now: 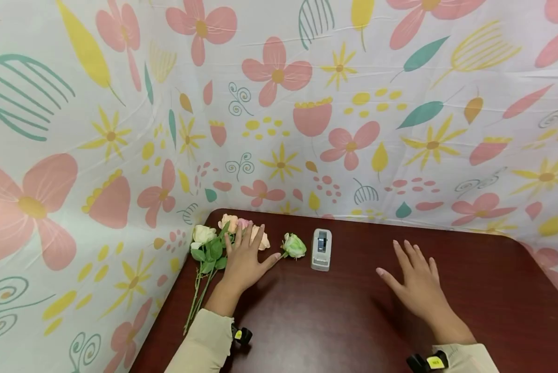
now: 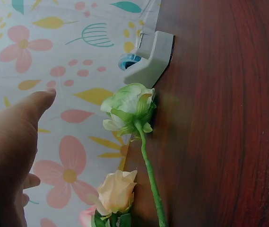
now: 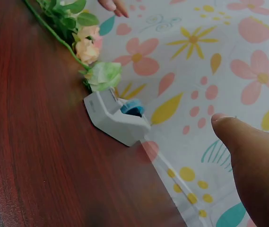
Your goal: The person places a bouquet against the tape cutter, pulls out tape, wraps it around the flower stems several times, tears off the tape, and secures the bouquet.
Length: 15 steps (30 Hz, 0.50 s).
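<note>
My left hand (image 1: 246, 263) is held with fingers spread over the flowers at the table's left side, holding nothing. Beneath and beside it lie a cream rose (image 1: 204, 234), peach roses (image 1: 262, 239) and a pink bloom, partly hidden by the fingers. A green-white rose (image 1: 295, 246) lies just right of the left thumb; its long green stem (image 2: 149, 175) shows in the left wrist view. Right of that rose stands a white tape dispenser (image 1: 321, 259) with a blue tape roll (image 3: 133, 108). My right hand (image 1: 418, 287) is spread out over the table's right part, away from the objects.
The dark red-brown table (image 1: 344, 321) has rounded far corners. A white cloth (image 1: 372, 103) printed with flowers and leaves hangs along its back and left edges. Green leaves (image 1: 210, 254) and long stems run toward the table's left edge.
</note>
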{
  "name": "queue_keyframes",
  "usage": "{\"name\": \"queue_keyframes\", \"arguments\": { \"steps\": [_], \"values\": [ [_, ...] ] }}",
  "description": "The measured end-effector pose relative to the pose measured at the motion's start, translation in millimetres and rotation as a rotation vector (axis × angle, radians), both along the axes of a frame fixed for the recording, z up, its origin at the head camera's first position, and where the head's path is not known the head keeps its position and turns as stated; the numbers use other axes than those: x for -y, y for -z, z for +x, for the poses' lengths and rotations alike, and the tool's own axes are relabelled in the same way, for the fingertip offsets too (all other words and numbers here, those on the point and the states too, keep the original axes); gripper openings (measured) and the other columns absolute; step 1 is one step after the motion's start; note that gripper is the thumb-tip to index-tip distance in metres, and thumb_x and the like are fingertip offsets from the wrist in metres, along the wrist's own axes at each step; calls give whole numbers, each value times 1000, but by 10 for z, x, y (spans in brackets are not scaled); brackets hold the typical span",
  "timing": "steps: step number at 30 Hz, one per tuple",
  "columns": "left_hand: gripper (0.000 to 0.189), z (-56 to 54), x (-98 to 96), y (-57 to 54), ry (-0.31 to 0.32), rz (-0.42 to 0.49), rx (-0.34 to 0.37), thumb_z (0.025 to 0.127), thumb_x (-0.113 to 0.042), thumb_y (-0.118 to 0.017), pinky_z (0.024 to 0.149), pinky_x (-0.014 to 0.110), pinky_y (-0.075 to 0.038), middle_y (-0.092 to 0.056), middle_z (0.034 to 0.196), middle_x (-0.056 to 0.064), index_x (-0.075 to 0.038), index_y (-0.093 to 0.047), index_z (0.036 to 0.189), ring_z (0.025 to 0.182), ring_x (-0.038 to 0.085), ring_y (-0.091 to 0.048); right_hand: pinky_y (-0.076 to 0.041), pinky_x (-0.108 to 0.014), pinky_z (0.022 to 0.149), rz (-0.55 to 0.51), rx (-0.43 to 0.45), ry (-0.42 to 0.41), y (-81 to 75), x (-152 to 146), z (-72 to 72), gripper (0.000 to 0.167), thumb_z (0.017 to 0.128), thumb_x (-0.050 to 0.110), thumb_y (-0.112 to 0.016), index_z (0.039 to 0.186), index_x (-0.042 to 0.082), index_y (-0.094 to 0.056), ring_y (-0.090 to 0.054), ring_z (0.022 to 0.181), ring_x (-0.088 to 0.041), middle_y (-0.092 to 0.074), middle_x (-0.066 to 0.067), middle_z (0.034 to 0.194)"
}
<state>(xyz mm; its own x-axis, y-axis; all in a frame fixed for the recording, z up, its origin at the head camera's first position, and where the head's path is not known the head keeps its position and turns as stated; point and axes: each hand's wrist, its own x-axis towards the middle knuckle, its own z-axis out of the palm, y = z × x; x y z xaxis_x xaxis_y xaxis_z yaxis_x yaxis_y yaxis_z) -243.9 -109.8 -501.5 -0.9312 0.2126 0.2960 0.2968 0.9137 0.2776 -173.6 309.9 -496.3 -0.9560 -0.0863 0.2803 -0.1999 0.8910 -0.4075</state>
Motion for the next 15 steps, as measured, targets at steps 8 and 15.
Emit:
{"name": "queue_keyframes", "arguments": {
  "steps": [8, 15],
  "values": [
    [90, 27, 23, 37, -2, -4, 6, 91, -75, -49, 118, 74, -8, -18, 170, 11, -24, -25, 162, 158, 41, -4, -2, -70, 120, -40, 22, -28, 20, 17, 8, 85, 99, 48, -59, 163, 13, -16, -15, 152, -52, -25, -33, 160],
    [88, 63, 113, 92, -11, 14, 20, 92, -74, -50, 118, 74, -9, -21, 169, 9, -26, -26, 161, 159, 36, -3, -8, -72, 118, -67, 39, -48, 30, 77, 25, 84, 99, 46, -60, 163, 12, -17, -16, 151, -53, -25, -34, 160]
  ]
}}
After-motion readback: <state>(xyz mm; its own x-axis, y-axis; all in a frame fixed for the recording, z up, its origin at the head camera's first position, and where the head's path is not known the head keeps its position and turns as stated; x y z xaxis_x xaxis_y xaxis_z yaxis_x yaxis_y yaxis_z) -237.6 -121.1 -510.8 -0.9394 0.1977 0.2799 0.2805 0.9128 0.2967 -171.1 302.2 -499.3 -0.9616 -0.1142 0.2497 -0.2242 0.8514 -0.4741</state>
